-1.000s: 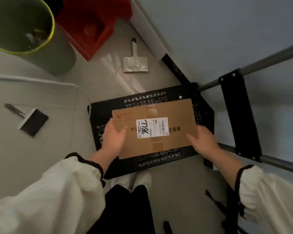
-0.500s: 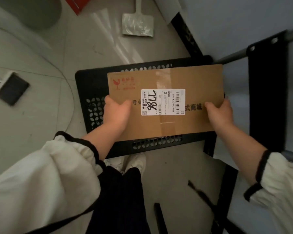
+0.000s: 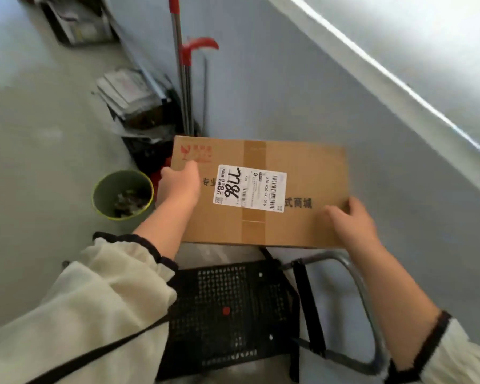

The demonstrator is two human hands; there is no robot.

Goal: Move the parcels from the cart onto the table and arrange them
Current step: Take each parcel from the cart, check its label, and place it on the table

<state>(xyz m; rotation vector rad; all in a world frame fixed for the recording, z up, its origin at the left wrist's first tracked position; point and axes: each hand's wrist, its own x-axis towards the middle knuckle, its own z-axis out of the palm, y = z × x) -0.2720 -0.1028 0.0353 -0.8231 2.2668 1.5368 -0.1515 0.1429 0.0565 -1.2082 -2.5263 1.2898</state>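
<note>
The flat brown cardboard parcel [image 3: 302, 167] with a white label hangs just beyond the far end of the black perforated cart deck [image 3: 227, 314], with its long axis running left to right. The left grip [image 3: 178, 187] clasps its left edge and the right grip [image 3: 349, 220] its near-right corner. No bench is in view.

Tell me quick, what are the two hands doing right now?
Left hand: holding the left end of the cardboard parcel, thumb on top.
Right hand: holding the right end of the same parcel.
</note>
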